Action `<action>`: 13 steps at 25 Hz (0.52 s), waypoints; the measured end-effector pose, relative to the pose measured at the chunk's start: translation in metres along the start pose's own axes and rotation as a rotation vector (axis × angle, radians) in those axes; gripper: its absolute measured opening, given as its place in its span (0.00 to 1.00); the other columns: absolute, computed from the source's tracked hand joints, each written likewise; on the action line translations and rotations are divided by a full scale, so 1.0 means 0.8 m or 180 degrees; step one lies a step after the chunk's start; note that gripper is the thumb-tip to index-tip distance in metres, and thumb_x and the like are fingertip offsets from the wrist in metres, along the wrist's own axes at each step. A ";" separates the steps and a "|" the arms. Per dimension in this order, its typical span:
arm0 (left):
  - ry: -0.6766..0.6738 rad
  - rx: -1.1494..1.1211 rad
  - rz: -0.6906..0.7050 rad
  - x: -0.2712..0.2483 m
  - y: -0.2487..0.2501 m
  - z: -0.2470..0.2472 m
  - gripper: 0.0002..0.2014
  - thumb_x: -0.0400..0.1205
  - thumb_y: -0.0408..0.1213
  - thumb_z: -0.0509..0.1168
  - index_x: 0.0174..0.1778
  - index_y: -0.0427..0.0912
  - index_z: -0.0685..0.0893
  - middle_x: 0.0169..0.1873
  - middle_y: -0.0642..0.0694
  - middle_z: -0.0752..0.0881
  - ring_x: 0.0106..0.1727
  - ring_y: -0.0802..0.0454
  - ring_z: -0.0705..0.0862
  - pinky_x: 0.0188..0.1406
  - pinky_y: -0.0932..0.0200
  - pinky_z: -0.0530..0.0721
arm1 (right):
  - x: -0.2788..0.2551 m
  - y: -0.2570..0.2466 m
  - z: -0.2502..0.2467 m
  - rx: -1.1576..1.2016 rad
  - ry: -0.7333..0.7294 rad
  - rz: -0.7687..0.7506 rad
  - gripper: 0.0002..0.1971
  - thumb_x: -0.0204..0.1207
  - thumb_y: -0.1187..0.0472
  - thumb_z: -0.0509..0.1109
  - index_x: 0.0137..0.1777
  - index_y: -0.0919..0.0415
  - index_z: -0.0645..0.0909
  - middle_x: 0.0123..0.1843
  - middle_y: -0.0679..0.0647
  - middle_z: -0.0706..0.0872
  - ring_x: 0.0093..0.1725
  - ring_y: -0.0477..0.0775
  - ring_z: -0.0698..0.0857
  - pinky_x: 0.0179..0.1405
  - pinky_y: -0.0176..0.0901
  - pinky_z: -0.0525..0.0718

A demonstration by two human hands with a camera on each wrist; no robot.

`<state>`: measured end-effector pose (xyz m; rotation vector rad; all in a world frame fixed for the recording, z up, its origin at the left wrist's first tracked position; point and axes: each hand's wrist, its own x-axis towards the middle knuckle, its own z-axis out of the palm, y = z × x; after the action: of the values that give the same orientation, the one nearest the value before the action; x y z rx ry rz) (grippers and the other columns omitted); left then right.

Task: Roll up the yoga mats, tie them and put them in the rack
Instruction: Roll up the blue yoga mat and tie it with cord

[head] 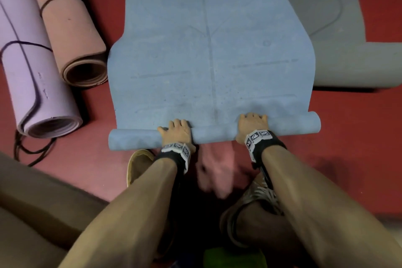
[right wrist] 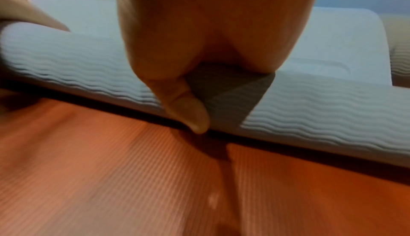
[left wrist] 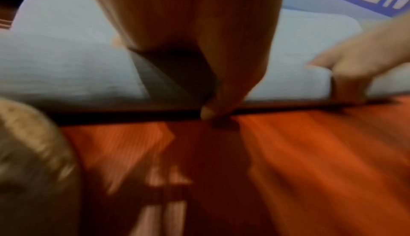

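A blue yoga mat lies flat on the red floor, stretching away from me. Its near end is wound into a thin roll that runs across the view. My left hand grips the roll left of centre, fingers curled over its top. My right hand grips it right of centre the same way. In the left wrist view, my thumb sits at the roll's near lower edge. In the right wrist view, the other thumb presses the ribbed roll.
Left of the blue mat lie a lilac rolled mat and a tan-pink rolled mat, each tied with dark cord. A loose dark cord lies near the lilac mat. A grey, partly rolled mat is at the right. My shoe stands just behind the roll.
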<state>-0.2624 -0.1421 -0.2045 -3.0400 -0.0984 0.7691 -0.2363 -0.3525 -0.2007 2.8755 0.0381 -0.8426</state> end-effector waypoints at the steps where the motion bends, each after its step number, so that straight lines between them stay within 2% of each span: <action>1: 0.0261 0.0137 0.0137 -0.011 -0.001 0.008 0.17 0.81 0.36 0.60 0.66 0.41 0.72 0.61 0.43 0.78 0.63 0.42 0.76 0.72 0.33 0.65 | 0.006 0.003 -0.010 0.0032 -0.0140 -0.0047 0.22 0.72 0.54 0.70 0.66 0.59 0.78 0.65 0.58 0.83 0.67 0.61 0.80 0.72 0.57 0.69; 3: 0.0373 0.0317 0.0145 -0.026 0.001 0.011 0.18 0.79 0.35 0.59 0.66 0.42 0.72 0.59 0.42 0.77 0.63 0.41 0.76 0.72 0.27 0.63 | 0.014 0.008 -0.028 0.0039 -0.0475 -0.0201 0.13 0.73 0.57 0.68 0.58 0.54 0.80 0.57 0.53 0.86 0.64 0.59 0.83 0.72 0.54 0.69; 5: 0.0134 0.0276 0.0038 -0.021 0.003 0.004 0.21 0.77 0.37 0.62 0.67 0.41 0.71 0.62 0.41 0.75 0.65 0.40 0.74 0.71 0.27 0.65 | 0.016 0.007 -0.037 0.0099 -0.0630 -0.0295 0.06 0.73 0.60 0.66 0.49 0.54 0.79 0.47 0.50 0.85 0.60 0.59 0.85 0.70 0.52 0.69; 6: -0.0007 0.0282 0.0029 -0.014 0.003 -0.001 0.23 0.76 0.39 0.65 0.67 0.41 0.70 0.63 0.41 0.75 0.66 0.41 0.73 0.70 0.28 0.66 | 0.014 0.007 -0.037 0.0154 -0.0572 -0.0263 0.07 0.72 0.60 0.67 0.50 0.54 0.79 0.47 0.51 0.84 0.60 0.59 0.84 0.69 0.51 0.69; 8: -0.0200 0.0337 0.0058 0.002 0.007 -0.008 0.26 0.77 0.42 0.67 0.70 0.42 0.70 0.67 0.43 0.75 0.69 0.42 0.72 0.70 0.30 0.68 | 0.005 0.007 -0.024 0.0150 -0.0269 -0.0128 0.19 0.71 0.56 0.71 0.61 0.58 0.78 0.58 0.55 0.83 0.62 0.60 0.81 0.67 0.53 0.69; 10: -0.0328 0.0301 0.0002 0.019 0.009 -0.015 0.23 0.81 0.42 0.63 0.72 0.42 0.72 0.68 0.44 0.77 0.71 0.43 0.73 0.71 0.32 0.68 | -0.008 0.003 -0.004 -0.0005 0.0102 -0.0136 0.30 0.66 0.53 0.76 0.67 0.60 0.72 0.64 0.59 0.79 0.65 0.62 0.77 0.68 0.57 0.69; 11: -0.0460 0.0340 -0.0039 0.030 0.008 -0.017 0.21 0.82 0.42 0.61 0.71 0.41 0.73 0.68 0.44 0.77 0.71 0.43 0.75 0.70 0.32 0.68 | -0.016 0.000 0.004 -0.0074 0.0292 -0.0198 0.33 0.63 0.54 0.78 0.68 0.60 0.71 0.65 0.59 0.77 0.65 0.62 0.76 0.69 0.60 0.68; 13: -0.0794 0.0413 0.0071 0.043 0.003 -0.022 0.21 0.77 0.42 0.65 0.64 0.40 0.73 0.64 0.42 0.78 0.67 0.41 0.77 0.67 0.33 0.70 | -0.029 -0.008 0.014 -0.0160 0.0643 -0.0198 0.34 0.59 0.60 0.78 0.67 0.60 0.72 0.62 0.60 0.76 0.64 0.62 0.74 0.72 0.61 0.65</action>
<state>-0.2234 -0.1425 -0.2057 -2.8157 -0.0141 1.1067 -0.2627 -0.3472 -0.1985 2.9133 0.1687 -0.5492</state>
